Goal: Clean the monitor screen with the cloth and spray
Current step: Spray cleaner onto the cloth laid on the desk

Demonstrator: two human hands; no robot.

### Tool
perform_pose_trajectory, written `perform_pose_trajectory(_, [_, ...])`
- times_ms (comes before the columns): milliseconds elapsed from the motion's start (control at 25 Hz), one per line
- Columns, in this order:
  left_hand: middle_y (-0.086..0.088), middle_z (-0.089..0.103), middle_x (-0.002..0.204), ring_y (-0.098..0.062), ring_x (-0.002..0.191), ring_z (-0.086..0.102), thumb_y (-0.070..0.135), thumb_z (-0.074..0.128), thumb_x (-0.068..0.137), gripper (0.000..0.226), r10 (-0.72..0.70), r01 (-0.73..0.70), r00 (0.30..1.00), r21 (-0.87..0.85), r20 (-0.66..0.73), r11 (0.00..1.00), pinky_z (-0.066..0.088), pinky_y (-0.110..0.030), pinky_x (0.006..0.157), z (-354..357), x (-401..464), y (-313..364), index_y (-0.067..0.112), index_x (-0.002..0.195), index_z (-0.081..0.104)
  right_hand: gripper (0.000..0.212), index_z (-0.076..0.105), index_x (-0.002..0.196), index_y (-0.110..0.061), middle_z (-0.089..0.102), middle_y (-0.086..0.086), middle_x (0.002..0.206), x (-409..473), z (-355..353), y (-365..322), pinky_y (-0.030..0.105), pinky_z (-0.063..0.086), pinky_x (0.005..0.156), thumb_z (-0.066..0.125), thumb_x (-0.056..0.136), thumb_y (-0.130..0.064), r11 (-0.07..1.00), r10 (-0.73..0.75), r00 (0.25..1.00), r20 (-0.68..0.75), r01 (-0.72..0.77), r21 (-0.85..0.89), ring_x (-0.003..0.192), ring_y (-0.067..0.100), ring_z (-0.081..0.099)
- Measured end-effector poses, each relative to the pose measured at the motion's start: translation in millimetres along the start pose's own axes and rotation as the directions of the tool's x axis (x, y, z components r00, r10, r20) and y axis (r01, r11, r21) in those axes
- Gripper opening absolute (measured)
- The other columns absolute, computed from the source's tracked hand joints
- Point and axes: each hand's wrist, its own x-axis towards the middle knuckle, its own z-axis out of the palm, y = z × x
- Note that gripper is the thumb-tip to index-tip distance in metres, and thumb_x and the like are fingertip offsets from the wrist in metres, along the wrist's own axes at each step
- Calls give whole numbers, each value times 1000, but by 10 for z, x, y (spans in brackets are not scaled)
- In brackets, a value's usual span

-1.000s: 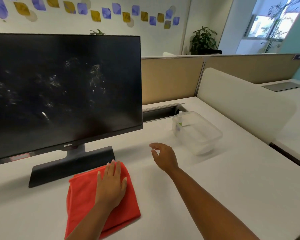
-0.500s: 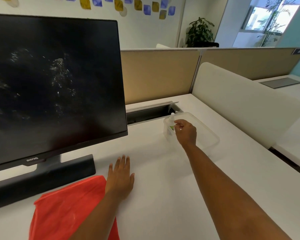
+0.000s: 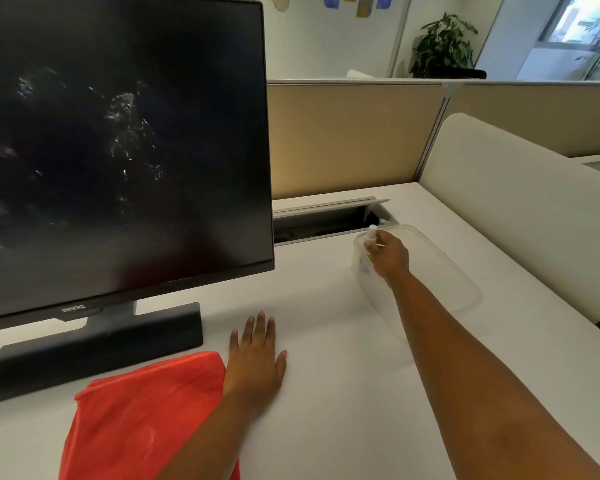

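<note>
A black monitor (image 3: 118, 150) with smears on its dark screen stands on the white desk at the left. A red cloth (image 3: 142, 417) lies in front of its base. My left hand (image 3: 257, 362) rests flat on the desk, fingers straight, just right of the cloth. My right hand (image 3: 387, 256) reaches into a clear plastic container (image 3: 458, 285) and grips a small white spray bottle (image 3: 371, 233) standing in its near-left corner. Only the bottle's cap and a bit of its label show.
An open cable tray (image 3: 326, 220) runs along the desk behind the container. Beige partition panels (image 3: 354, 133) and a rounded white divider (image 3: 520, 209) bound the desk at the back and right. A potted plant (image 3: 440, 46) stands beyond.
My right hand went from hovering over the desk to the container and took hold of the spray bottle. My left hand slid off the cloth onto the desk beside it.
</note>
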Motion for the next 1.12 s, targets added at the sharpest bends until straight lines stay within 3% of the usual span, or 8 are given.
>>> perform_pose_trajectory(240, [-8, -16, 155, -25, 143, -15, 41, 15, 97, 61, 25, -24, 999, -17, 47, 1000, -8, -42, 115, -41, 22, -40, 15, 143, -15, 37, 44, 129, -3, 52, 19, 130, -2, -46, -97, 39, 40, 102, 41, 97, -21, 996, -18, 994, -108, 27, 84, 117, 34, 51])
perform_pose_trajectory(440, [-5, -22, 154, -24, 141, -22, 39, 18, 97, 62, 131, -133, 990, -43, -51, 990, -14, -41, 112, -212, -18, -53, 23, 135, -28, 34, 43, 129, -6, 52, 16, 129, -97, -295, -321, 35, 43, 96, 41, 97, -19, 972, -110, 968, -224, 152, 181, 117, 29, 51])
perform_pose_trajectory(600, [-3, -30, 150, -20, 133, -32, 40, 25, 96, 66, 193, -209, 966, -77, -169, 975, -18, -40, 109, -442, -66, 61, 28, 132, -29, 33, 43, 129, -7, 50, 17, 126, -368, -426, -534, 40, 44, 100, 42, 97, -14, 906, -106, 975, -198, 176, 385, 114, 27, 49])
perform_pose_trajectory(680, [1, -33, 147, -20, 137, -27, 44, 28, 95, 68, 216, -244, 954, -123, -208, 962, -17, -40, 109, -568, -110, 123, 32, 131, -28, 34, 43, 130, -6, 49, 16, 126, -575, -448, -630, 40, 45, 100, 41, 96, -11, 871, -133, 983, -127, 177, 458, 110, 23, 48])
perform_pose_trajectory(800, [3, -16, 154, -17, 144, -8, 48, 35, 92, 70, 188, -276, 944, -335, -271, 901, -6, -40, 115, -766, -216, 193, 35, 134, -19, 34, 45, 128, -5, 50, 12, 119, -928, -395, -746, 32, 45, 90, 45, 95, -13, 852, -199, 980, 5, 171, 496, 107, 19, 48])
perform_pose_trajectory(880, [3, 4, 157, -18, 144, 10, 48, 45, 89, 72, 119, -281, 943, -552, -311, 785, 14, -41, 116, -896, -321, 220, 33, 142, -1, 35, 46, 127, -8, 50, 3, 113, -1184, -290, -805, 29, 44, 87, 49, 93, -16, 879, -221, 973, 60, 172, 444, 105, 17, 49])
perform_pose_trajectory(1000, [1, 33, 149, -17, 132, 38, 42, 60, 81, 71, 11, -283, 936, -734, -352, 617, 39, -36, 104, -1030, -502, 177, 27, 141, 24, 36, 46, 127, -12, 51, -1, 113, -1534, -86, -872, 29, 44, 87, 51, 92, -20, 903, -250, 962, 113, 189, 387, 103, 15, 49])
perform_pose_trajectory(1120, [-1, 52, 135, -9, 113, 51, 39, 68, 75, 64, -73, -287, 906, -734, -416, 616, 41, -13, 84, -1057, -699, 46, 23, 132, 42, 37, 47, 126, -13, 53, 1, 118, -1827, 103, -916, 27, 44, 86, 53, 91, -24, 918, -278, 949, 146, 218, 331, 102, 13, 49])
